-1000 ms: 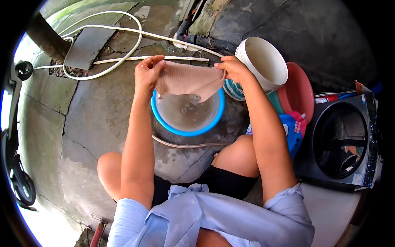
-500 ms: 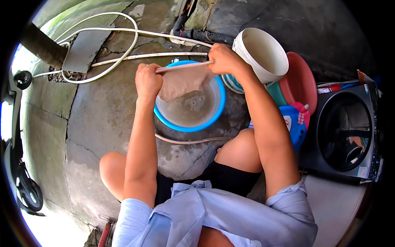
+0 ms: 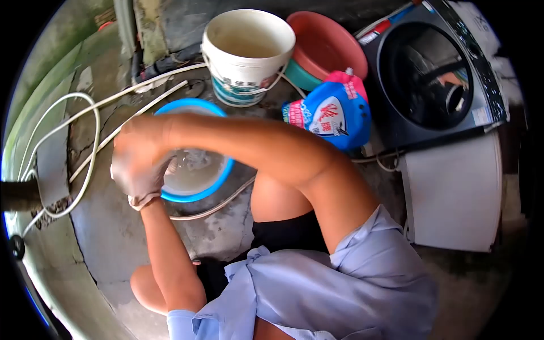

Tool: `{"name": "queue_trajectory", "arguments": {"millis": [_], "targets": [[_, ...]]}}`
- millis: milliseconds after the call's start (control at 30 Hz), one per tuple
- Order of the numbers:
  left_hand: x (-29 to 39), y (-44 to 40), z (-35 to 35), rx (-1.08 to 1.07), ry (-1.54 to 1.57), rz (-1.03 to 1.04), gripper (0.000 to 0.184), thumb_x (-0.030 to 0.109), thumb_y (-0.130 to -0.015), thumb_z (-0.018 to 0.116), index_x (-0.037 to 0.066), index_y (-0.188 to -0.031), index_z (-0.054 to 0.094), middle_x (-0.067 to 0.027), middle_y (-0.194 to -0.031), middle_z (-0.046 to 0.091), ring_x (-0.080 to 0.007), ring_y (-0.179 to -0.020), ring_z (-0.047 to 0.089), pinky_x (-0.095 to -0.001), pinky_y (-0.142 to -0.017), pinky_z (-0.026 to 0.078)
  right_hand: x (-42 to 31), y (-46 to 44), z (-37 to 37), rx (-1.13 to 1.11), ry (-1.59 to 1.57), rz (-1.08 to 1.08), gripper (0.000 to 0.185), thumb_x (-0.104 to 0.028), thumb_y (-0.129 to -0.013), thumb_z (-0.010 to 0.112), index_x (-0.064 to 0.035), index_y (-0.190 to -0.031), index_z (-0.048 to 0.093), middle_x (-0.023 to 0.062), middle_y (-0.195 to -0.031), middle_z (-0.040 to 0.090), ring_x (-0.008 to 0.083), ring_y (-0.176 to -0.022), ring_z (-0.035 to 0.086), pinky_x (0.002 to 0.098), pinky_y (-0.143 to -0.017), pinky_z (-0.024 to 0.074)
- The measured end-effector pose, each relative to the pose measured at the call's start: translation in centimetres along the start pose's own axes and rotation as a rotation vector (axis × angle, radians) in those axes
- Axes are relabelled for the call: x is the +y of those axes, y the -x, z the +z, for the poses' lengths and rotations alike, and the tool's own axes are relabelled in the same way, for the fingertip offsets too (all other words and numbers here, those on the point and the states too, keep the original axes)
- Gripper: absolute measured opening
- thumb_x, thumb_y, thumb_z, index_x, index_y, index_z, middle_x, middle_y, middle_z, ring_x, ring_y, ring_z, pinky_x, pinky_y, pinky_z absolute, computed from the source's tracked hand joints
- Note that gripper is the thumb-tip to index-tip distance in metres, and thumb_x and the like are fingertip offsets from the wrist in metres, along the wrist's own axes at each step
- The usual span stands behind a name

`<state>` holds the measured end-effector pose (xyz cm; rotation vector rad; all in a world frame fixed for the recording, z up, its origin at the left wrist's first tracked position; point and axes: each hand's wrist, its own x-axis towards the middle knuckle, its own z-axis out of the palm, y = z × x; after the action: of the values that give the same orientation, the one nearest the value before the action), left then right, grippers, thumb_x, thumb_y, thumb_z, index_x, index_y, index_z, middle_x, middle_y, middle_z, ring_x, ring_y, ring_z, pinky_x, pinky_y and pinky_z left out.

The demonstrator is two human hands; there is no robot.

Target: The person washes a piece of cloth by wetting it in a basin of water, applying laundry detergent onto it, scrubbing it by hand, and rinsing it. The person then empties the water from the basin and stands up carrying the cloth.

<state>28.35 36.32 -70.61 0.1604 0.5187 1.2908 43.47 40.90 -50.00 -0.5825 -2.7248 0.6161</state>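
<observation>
A thin beige ribbed cloth (image 3: 148, 187) is bunched around my left hand (image 3: 131, 173), with its edge at the wrist; the fingers are covered and blurred. My right hand (image 3: 141, 140) is closed on the cloth just above, its fingers smeared by motion. Both hands are together at the left rim of a blue-edged basin (image 3: 218, 184) of cloudy water with some foam. My right forearm crosses over the basin and hides part of it.
Behind the basin stands a white bucket (image 3: 249, 65). A red basin (image 3: 328, 45), a green basin (image 3: 300, 76) and a blue and pink detergent pouch (image 3: 334, 116) are to its right. A dark front-loading machine (image 3: 428, 73) stands far right. Pale hose (image 3: 96, 127) loops lie on the left.
The cloth has gone from stretched between both hands above the basin to bunched around my left hand. My right hand has crossed to the left, and the view has turned right.
</observation>
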Motion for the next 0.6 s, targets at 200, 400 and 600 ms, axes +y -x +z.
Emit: {"name": "queue_trajectory", "arguments": {"millis": [200, 400, 600], "targets": [[-1.2, 0.2, 3.8, 0.005, -0.033, -0.045, 0.071, 0.057, -0.09, 0.061, 0.016, -0.145, 0.045, -0.0083, -0.14, 0.054, -0.0262, -0.13, 0.05, -0.0483, -0.106, 0.043, 6.3, 22.8, -2.9, 0.334, -0.722, 0.812, 0.029, -0.027, -0.091, 0.076, -0.0048, -0.107, 0.066, 0.0008, -0.083, 0.065, 0.0091, -0.071, 0.061, 0.0246, -0.06, 0.0493], [-0.2, -0.1, 6.2, 0.012, -0.105, -0.054, 0.069, 0.058, -0.09, 0.061, 0.018, -0.144, 0.045, -0.0072, -0.14, 0.054, -0.0262, -0.128, 0.05, -0.0492, -0.105, 0.042, 3.3, 49.6, 11.0, 1.311, -0.859, 1.968, 0.082, -0.04, -0.077, 0.087, -0.0069, -0.141, 0.048, 0.0083, -0.135, 0.056, 0.0256, -0.123, 0.052, 0.0447, -0.099, 0.0456], [-0.3, 0.8, 8.0, 0.034, -0.173, -0.09, 0.067, 0.059, -0.089, 0.06, 0.02, -0.143, 0.046, -0.0062, -0.14, 0.054, -0.0262, -0.127, 0.05, -0.0501, -0.104, 0.041, 9.7, 49.9, 16.1, 1.531, -0.585, 1.401, 0.079, -0.028, -0.076, 0.089, -0.0034, -0.14, 0.05, 0.0079, -0.14, 0.055, 0.0203, -0.124, 0.053, 0.0386, -0.102, 0.0439]]}}
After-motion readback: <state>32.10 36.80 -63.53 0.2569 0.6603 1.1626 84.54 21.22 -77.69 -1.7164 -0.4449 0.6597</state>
